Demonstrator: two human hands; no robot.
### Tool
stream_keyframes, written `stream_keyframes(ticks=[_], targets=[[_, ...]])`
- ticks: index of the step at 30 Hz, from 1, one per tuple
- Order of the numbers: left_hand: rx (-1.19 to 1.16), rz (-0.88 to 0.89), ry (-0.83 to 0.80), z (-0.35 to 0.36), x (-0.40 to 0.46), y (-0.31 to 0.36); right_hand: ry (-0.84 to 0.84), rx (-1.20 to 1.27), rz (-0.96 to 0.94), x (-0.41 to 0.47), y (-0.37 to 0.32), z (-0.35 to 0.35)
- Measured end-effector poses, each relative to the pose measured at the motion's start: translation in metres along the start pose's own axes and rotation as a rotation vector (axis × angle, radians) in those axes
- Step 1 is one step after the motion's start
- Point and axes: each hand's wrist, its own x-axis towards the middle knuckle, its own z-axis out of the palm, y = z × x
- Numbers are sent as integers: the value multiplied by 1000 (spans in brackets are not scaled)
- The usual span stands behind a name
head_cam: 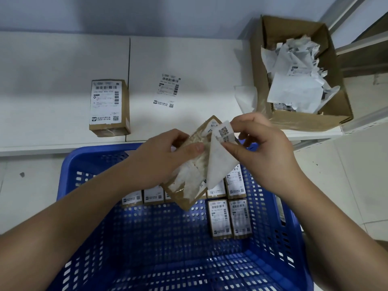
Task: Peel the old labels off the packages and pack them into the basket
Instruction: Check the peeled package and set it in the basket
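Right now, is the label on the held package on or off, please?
Partly off: the label curls away from the package, pinched by the right hand.

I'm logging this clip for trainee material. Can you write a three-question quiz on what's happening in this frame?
1. True or false: the label is already fully off the held package.
2. Which hand pulls the label: (a) left hand (b) right hand?
3. Where do the peeled labels pile up?

Key:
1. False. It is partly lifted, with torn paper left on the package.
2. (b). The left hand steadies the package above the blue basket.
3. In the open cardboard box on the shelf at the right; one loose label lies flat on the shelf.
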Motion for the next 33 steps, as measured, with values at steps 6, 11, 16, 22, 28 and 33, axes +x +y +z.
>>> stream_keyframes(ticks=[6, 11, 16, 22, 28, 33], targets=[[-98, -18, 4, 0, -1, -1, 9, 203, 64, 3, -1, -4], [-130, -26, 11, 7, -1, -1, 16, 258, 100, 3, -6, -3], [-95, -8, 78, 9, 2, -2, 3, 96, 25, 0, -4, -4], [-20, -30, 236, 6, 6, -3, 79, -89, -94, -3, -10, -4], [-97, -99, 395, -6, 11, -6, 42, 68, -35, -8, -21, -7], [-138, -69, 420, 2, 10, -5, 53, 171, 39, -4, -16, -9]])
